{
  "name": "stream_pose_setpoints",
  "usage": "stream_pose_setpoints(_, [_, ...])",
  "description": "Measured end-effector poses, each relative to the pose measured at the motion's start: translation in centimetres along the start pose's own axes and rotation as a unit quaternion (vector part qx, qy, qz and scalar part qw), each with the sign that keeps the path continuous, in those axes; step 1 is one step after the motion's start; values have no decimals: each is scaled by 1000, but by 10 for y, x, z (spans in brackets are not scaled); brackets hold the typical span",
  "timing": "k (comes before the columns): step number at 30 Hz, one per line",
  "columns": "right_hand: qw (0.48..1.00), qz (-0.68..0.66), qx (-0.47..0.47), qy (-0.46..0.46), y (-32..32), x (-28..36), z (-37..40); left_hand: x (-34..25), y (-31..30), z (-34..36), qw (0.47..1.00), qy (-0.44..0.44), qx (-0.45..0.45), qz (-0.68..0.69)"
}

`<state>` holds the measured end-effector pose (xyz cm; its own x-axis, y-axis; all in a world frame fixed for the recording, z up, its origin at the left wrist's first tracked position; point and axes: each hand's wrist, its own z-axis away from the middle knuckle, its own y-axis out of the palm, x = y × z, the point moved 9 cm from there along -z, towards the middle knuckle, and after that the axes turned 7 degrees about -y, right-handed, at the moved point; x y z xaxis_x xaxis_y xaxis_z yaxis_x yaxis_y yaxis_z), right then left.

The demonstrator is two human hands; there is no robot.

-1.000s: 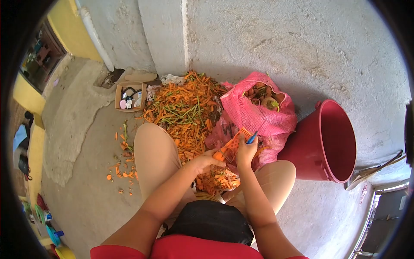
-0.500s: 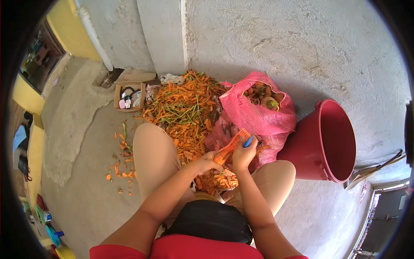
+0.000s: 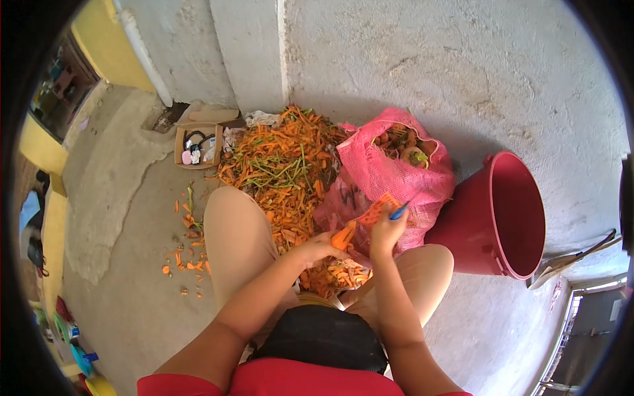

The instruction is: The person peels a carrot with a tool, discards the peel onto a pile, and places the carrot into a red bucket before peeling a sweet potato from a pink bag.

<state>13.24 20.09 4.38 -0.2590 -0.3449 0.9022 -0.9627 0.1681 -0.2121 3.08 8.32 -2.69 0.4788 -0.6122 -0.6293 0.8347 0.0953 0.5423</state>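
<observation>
My left hand (image 3: 319, 249) is closed on an orange carrot (image 3: 342, 237), whose narrow end points up and right. Fingers of my right hand (image 3: 388, 231) wrap round the blue handle (image 3: 399, 211) of a tool, its blade blurred. An orange perforated piece (image 3: 378, 210) shows between the carrot and the right hand; how it is held I cannot make out. A heap of carrot peelings and green stalks (image 3: 277, 171) lies beyond my knees and between my legs. The pink mesh sack (image 3: 370, 165) beside it stands open with carrots (image 3: 413, 155) inside.
A dark red bucket (image 3: 462, 224) leans at the right by the wall (image 3: 462, 66). Left of the heap sits a small cardboard box (image 3: 178, 148) with odds and ends. Carrot scraps (image 3: 191, 266) are scattered on the floor left of my knee.
My right hand has moved right and slightly up with the blue handle, away from my left hand. More of the carrot shows. My left hand has barely moved.
</observation>
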Motion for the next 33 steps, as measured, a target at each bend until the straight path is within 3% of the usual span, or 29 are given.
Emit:
stream_pose_setpoints(4, [997, -6, 72, 38, 22, 15, 25, -2, 5, 6, 994, -15, 25, 102])
stream_pose_setpoints(11, [989, 130, 75, 15, 20, 8, 31, 2, -5, -1, 997, 8, 9, 78])
stream_pose_setpoints(14, [976, 181, 102, 72, 19, 1, 23, 2, -6, 1, 997, -3, -23, 71])
stream_pose_setpoints(17, [974, 226, -9, -11, 3, -36, 0, -3, 3, 6, 998, -3, 5, 58])
stream_pose_setpoints(19, [987, 55, -40, 149, -18, -111, -21, -6, 15, 18, 997, -20, 58, 44])
stream_pose_setpoints(22, [967, 195, -123, 103, -47, -75, -36, -10, 17, 19, 996, -10, 70, 48])
stream_pose_setpoints(26, [992, 87, -64, 70, -28, -53, -27, 8, 1, 15, 998, -51, -5, -37])
stream_pose_setpoints(28, [999, 29, -14, 23, -8, -23, -13, 14, -6, 4, 999, -42, -1, 4])
stream_pose_setpoints(30, [997, -54, 44, 46, 12, 1, 9, 6, -6, 0, 999, -6, -2, 47])
stream_pose_setpoints(33, [994, -27, 102, 42, 25, 18, 31, 8, -5, 0, 995, 2, 42, 90])
